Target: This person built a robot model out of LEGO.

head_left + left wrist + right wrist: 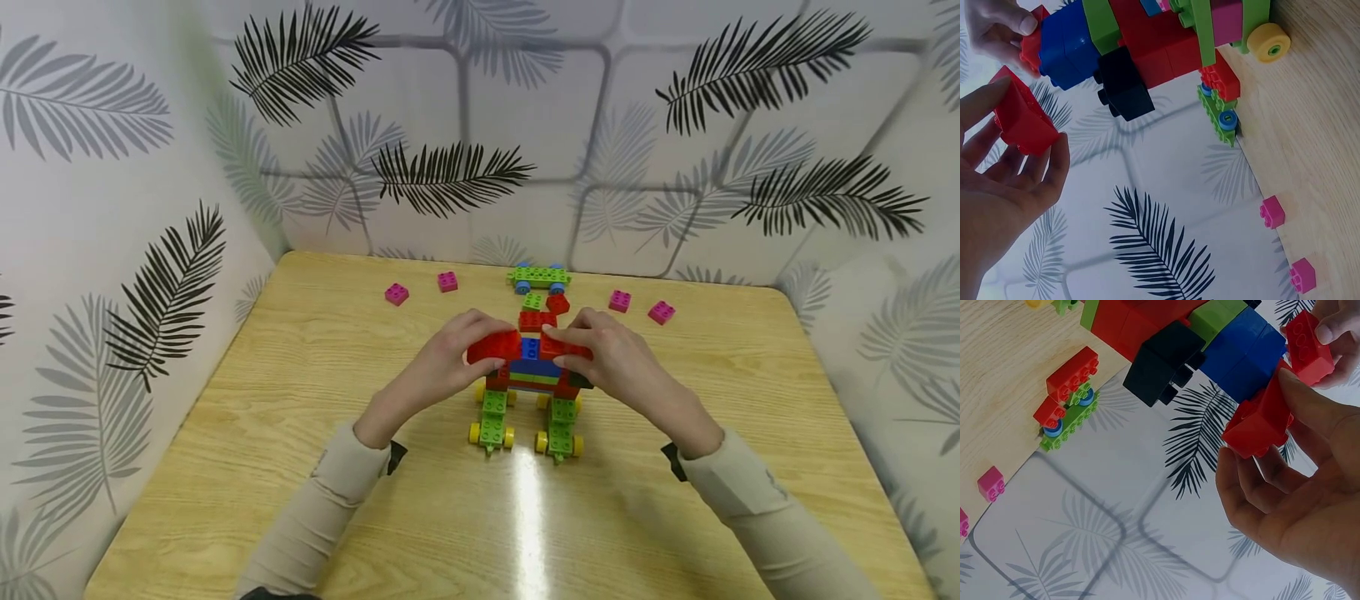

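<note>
My left hand (455, 357) grips a red brick (1027, 117) between thumb and fingers, beside the top of a built block figure. In the left wrist view a gap shows between that brick and the figure's blue bricks (1066, 47). My right hand (618, 354) holds a second red brick (1257, 425), its end against the top of the blue bricks. Below these come green and red layers (1141, 322) and a black brick (1163, 362) jutting from the side. The figure stands on two green wheeled bases (492, 425) with yellow wheels (577, 446).
Behind the figure lie a loose red brick (537, 321), a smaller red one (558, 303), a small green brick (532, 302) and a green car base (540, 277) with blue wheels. Pink bricks (397, 293) sit left and right along the back, before a leaf-patterned wall (525, 108).
</note>
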`<control>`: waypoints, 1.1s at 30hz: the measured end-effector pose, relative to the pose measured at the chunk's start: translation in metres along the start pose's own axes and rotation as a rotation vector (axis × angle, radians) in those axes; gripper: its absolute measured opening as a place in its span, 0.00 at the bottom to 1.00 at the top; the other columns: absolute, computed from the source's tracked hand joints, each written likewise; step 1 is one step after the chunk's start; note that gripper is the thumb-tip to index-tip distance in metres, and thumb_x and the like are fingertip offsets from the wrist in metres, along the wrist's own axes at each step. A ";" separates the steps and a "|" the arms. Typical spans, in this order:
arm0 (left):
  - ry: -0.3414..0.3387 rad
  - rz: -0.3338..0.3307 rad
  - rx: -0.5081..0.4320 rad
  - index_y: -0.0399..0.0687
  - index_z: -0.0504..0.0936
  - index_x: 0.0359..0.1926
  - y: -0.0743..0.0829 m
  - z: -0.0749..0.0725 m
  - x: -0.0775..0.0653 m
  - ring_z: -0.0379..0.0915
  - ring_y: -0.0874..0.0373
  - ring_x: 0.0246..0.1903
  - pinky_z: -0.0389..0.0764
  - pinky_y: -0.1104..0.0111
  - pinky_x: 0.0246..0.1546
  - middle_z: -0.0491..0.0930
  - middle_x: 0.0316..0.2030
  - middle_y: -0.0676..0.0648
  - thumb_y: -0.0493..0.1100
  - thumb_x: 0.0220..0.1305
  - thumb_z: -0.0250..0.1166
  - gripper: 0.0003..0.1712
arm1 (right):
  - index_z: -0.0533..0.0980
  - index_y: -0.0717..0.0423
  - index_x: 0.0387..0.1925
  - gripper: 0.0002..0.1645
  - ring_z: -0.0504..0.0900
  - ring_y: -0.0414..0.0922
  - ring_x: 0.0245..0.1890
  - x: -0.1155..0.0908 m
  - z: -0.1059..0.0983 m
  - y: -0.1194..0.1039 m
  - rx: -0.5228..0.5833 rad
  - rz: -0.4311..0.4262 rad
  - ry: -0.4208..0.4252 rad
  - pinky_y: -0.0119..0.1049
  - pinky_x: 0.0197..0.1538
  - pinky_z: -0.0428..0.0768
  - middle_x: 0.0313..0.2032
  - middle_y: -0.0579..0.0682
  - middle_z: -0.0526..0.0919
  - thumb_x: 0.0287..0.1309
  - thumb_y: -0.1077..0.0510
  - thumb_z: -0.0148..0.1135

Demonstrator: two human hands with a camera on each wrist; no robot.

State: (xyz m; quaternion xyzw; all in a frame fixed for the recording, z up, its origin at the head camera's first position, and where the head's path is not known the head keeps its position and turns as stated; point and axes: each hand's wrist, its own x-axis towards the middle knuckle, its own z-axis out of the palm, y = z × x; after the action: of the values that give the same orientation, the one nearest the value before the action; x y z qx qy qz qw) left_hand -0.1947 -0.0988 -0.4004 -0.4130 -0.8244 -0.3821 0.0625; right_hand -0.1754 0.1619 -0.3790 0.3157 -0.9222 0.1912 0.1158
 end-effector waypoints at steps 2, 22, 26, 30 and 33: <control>-0.005 0.005 0.006 0.43 0.76 0.58 0.001 0.002 0.001 0.70 0.56 0.48 0.77 0.68 0.47 0.75 0.48 0.46 0.37 0.61 0.67 0.23 | 0.81 0.56 0.52 0.25 0.69 0.43 0.25 0.000 0.000 0.000 -0.003 -0.006 0.006 0.32 0.25 0.70 0.31 0.51 0.75 0.49 0.60 0.74; -0.033 0.066 0.136 0.42 0.76 0.55 0.002 0.010 0.020 0.72 0.55 0.46 0.76 0.68 0.49 0.76 0.47 0.46 0.35 0.59 0.69 0.22 | 0.80 0.55 0.54 0.27 0.68 0.43 0.26 -0.001 0.001 0.000 -0.031 -0.003 0.001 0.31 0.26 0.69 0.32 0.51 0.74 0.49 0.58 0.74; -0.045 0.063 0.155 0.41 0.77 0.55 0.003 0.010 0.023 0.72 0.54 0.47 0.75 0.66 0.52 0.76 0.47 0.46 0.35 0.58 0.69 0.22 | 0.80 0.55 0.54 0.27 0.68 0.43 0.26 -0.001 0.001 0.000 -0.030 0.000 0.005 0.31 0.26 0.69 0.32 0.51 0.74 0.49 0.58 0.74; -0.067 0.051 0.167 0.42 0.78 0.56 0.003 0.010 0.024 0.72 0.53 0.48 0.75 0.65 0.53 0.76 0.48 0.46 0.36 0.60 0.68 0.22 | 0.80 0.55 0.54 0.28 0.68 0.43 0.26 -0.001 0.002 0.001 -0.024 0.002 0.010 0.31 0.26 0.69 0.32 0.51 0.74 0.49 0.59 0.74; -0.075 0.049 0.175 0.42 0.78 0.56 0.002 0.010 0.025 0.72 0.53 0.49 0.75 0.65 0.52 0.76 0.48 0.46 0.37 0.61 0.68 0.22 | 0.80 0.55 0.54 0.28 0.68 0.43 0.26 -0.002 0.002 0.001 -0.025 0.004 0.009 0.31 0.26 0.69 0.33 0.51 0.74 0.49 0.59 0.74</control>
State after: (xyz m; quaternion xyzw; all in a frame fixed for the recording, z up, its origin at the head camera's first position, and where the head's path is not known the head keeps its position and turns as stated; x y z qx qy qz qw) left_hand -0.2070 -0.0752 -0.3960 -0.4403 -0.8459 -0.2911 0.0767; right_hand -0.1750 0.1626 -0.3813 0.3117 -0.9245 0.1812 0.1235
